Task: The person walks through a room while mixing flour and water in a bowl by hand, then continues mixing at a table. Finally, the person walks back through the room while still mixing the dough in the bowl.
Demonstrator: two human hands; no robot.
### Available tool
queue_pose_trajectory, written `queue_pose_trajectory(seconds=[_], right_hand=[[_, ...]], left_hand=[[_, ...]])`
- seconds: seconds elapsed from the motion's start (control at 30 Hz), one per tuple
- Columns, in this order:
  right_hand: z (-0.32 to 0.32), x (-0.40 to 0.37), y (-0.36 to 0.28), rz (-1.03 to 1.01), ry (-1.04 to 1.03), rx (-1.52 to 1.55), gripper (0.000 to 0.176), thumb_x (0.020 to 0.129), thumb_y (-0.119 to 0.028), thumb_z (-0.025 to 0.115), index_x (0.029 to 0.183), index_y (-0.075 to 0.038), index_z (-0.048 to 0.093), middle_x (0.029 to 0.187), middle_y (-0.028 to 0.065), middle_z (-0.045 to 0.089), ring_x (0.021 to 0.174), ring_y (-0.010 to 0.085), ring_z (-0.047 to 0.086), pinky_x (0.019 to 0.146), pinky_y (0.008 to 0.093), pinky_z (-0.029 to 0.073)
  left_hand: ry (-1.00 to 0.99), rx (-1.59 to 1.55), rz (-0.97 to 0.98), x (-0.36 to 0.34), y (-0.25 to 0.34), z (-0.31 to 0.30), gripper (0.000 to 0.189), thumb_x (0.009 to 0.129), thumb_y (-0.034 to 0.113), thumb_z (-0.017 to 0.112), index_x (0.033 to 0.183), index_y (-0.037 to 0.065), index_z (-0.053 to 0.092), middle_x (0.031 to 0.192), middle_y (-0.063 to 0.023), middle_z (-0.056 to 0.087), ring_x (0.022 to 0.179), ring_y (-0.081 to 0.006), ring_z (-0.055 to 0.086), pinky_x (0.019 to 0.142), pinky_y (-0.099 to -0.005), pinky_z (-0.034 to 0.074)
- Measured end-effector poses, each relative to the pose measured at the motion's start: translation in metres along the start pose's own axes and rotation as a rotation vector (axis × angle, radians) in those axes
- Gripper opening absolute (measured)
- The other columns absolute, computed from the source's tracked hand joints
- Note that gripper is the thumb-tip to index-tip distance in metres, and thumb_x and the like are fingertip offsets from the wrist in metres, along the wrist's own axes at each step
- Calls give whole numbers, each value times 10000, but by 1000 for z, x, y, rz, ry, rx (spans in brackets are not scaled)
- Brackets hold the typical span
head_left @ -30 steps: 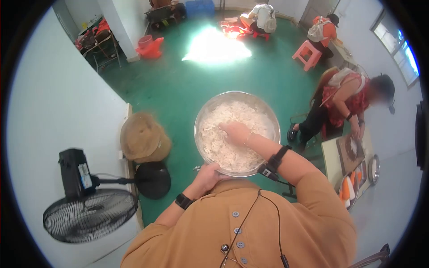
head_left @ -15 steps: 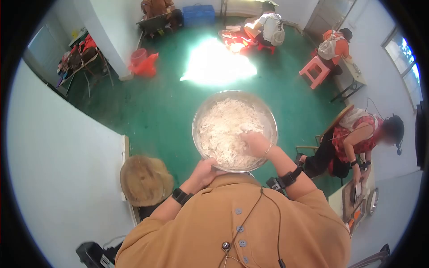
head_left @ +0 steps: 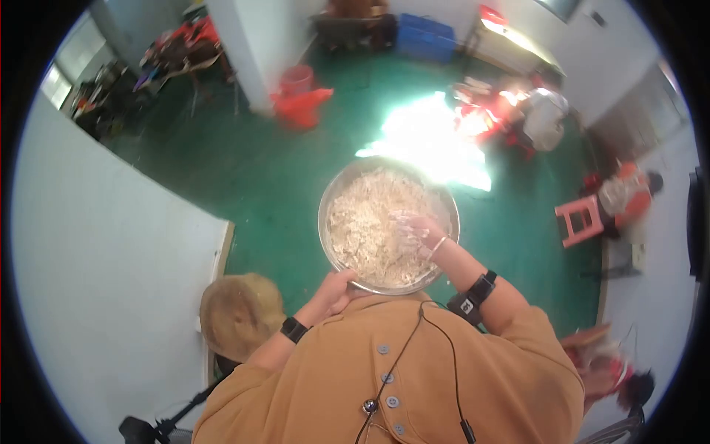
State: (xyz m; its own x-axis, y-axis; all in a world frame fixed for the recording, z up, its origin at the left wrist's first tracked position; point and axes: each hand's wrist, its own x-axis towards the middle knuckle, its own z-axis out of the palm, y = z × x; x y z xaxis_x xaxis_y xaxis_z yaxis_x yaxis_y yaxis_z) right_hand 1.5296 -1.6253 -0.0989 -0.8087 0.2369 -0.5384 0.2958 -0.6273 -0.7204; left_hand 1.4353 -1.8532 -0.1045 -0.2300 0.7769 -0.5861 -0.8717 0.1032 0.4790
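A wide metal mixing bowl (head_left: 447, 211) is in front of my body at waist height. Shaggy, crumbly flour dough (head_left: 359, 222) fills much of its bottom. My left hand (head_left: 336, 290) grips the near-left rim, thumb on top and fingers curled beneath. Inside the bowl, on the right, my right hand (head_left: 418, 234) is at the dough. White flour coats its fingers, which look slightly spread and curved, with no separate lump visible in them. A bracelet circles the right wrist.
A round wooden block (head_left: 240, 314) stands at my left by the wall's end. Co-workers sit at the right and far right, one near a pink stool (head_left: 579, 220). A red bucket (head_left: 297, 81), red bag (head_left: 303, 109) and blue bin (head_left: 425, 37) are farther off.
My view has turned left, so the room has shifted rightward. My right hand has lifted slightly out of the dough and its fingers have come apart. My left hand still holds the rim.
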Motion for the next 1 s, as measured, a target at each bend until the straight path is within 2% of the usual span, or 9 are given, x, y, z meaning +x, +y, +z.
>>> queue_pose_trajectory(seconds=[0.13, 0.2, 0.27, 0.37, 0.47, 0.6, 0.8, 0.87, 1.0], right_hand=[[47, 84, 1, 126, -22, -445, 248, 832, -129, 491, 1052, -68, 587, 801, 29, 594, 654, 131, 540, 562, 255, 448], [84, 130, 3, 169, 14, -799, 251, 809, -113, 503, 1043, -76, 587, 774, 87, 615, 707, 175, 593, 609, 325, 475], [101, 180, 24, -286, -136, -1260, 292, 781, -112, 511, 1067, -89, 566, 802, 165, 618, 779, 260, 623, 668, 400, 481], [168, 225, 19, -527, -159, -1586, 352, 747, -110, 543, 1099, -88, 536, 799, 206, 603, 803, 323, 610, 699, 421, 475], [217, 293, 12, -528, -240, -1907, 400, 726, -125, 577, 1121, -97, 520, 868, 199, 594, 841, 335, 601, 733, 422, 474], [282, 350, -29, -634, -366, -2003, 432, 718, -126, 586, 1142, -111, 506, 967, 202, 566, 881, 340, 590, 745, 418, 476], [301, 424, -72, -462, -618, -2043, 400, 713, -107, 566, 1113, -105, 553, 1014, 151, 581, 943, 316, 562, 815, 400, 448], [296, 466, -77, -513, -704, -1874, 498, 666, -63, 587, 1158, -110, 522, 1030, 184, 558, 948, 336, 562, 830, 393, 448], [319, 556, -105, -607, -760, -1736, 502, 665, -60, 589, 1161, -106, 526, 1050, 177, 567, 976, 331, 549, 851, 394, 437]], left_hand=[[52, -174, 130, 4, 21, -54, 447, 787, -55, 402, 1230, -79, 339, 1169, -233, 486, 981, -332, 571, 791, -457, 537], [99, -164, 253, 2, 37, -79, 461, 785, -56, 397, 1241, -56, 332, 1159, -227, 494, 987, -333, 568, 785, -461, 538], [139, -218, 310, -8, 59, -100, 470, 780, -58, 398, 1245, -47, 330, 1162, -220, 494, 990, -334, 566, 788, -464, 536], [191, -300, 359, -3, 98, -141, 490, 772, -61, 404, 1254, -26, 328, 1179, -209, 487, 998, -333, 563, 795, -465, 531], [184, -386, 371, 19, 158, -199, 557, 772, -75, 400, 1299, 39, 264, 1247, -195, 420, 1059, -341, 519, 805, -477, 522], [117, -391, 378, 26, 241, -238, 603, 790, -76, 394, 1339, 93, 212, 1311, -179, 357, 1105, -333, 490, 805, -488, 516], [162, -379, 377, 61, 313, -276, 531, 807, -32, 395, 1315, 36, 256, 1268, -177, 416, 1076, -333, 514, 800, -459, 518], [271, -456, 363, 74, 341, -288, 497, 758, -47, 395, 1252, -52, 343, 1213, -204, 465, 1035, -330, 537, 835, -421, 509], [326, -442, 371, 108, 406, -317, 475, 770, -27, 391, 1242, -59, 349, 1208, -198, 472, 1043, -307, 534, 822, -383, 510]])
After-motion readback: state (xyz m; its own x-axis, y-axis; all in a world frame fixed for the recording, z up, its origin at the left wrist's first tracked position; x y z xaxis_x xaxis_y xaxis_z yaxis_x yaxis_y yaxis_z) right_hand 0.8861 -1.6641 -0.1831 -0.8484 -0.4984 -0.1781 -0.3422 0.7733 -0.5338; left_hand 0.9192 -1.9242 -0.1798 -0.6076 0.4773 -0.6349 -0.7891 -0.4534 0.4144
